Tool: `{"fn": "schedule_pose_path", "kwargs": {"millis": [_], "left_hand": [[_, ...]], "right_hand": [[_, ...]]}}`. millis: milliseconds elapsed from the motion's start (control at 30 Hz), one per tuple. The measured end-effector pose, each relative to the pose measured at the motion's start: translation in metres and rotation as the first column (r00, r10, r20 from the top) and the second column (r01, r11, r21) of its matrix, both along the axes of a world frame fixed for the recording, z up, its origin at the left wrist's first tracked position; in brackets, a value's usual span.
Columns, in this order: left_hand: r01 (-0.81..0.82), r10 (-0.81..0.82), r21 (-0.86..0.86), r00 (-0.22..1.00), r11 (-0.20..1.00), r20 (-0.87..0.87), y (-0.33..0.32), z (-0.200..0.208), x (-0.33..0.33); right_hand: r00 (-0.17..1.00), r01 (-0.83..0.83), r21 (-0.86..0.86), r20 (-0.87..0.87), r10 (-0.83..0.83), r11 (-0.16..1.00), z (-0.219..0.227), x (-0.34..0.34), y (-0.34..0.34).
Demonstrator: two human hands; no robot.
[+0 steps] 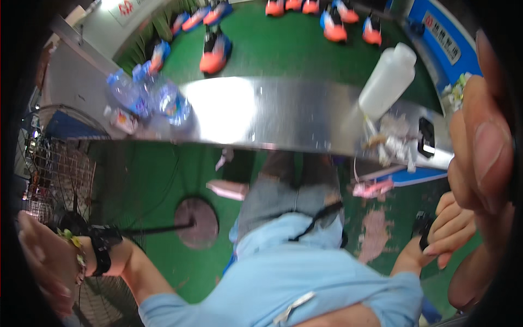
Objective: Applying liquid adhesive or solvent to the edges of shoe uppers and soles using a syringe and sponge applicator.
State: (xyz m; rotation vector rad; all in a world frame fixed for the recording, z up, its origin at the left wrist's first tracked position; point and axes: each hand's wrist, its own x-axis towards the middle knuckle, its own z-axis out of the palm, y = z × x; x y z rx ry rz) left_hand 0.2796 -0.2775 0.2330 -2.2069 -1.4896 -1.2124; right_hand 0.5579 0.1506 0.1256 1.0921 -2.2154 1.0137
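My left hand (46, 261) is raised at the left rim, smeared and partly cut off, so its fingers cannot be read. A black strap (101, 250) and a beaded bracelet (80, 256) circle that wrist. On the right, my right hand (453, 224) is raised past a black wristband (424, 231). Its fingers are curled together, and what they may hold is hidden. Large fingers (485, 147) loom beside it, very near the camera; their arm cannot be traced clearly. Neither of my hands touches the bench.
A metal ledge (272, 117) borders a green surface (272, 54) bearing several orange-and-blue shoes (215, 52). Plastic bottles (171, 103) stand left; a white bottle (388, 82), crumpled scraps (395, 139) and a black device (426, 136) are right. A round stand base (196, 222) is on the floor.
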Motion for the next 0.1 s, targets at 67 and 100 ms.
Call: {"fn": "schedule_pose_path", "kwargs": {"millis": [67, 100], "left_hand": [[-0.027, 0.034, 0.08, 0.996, 0.996, -0.085, -0.004, -0.003, -0.008], [0.028, -0.028, -0.003, 1.0, 1.0, 0.015, -0.008, 0.0, -0.01]], "right_hand": [[0.999, 0.01, 0.042, -0.032, -0.009, 0.999, 0.008, 0.004, -0.006], [0.998, 0.014, 0.073, -0.064, -0.009, 0.997, 0.016, 0.002, -0.002]]}}
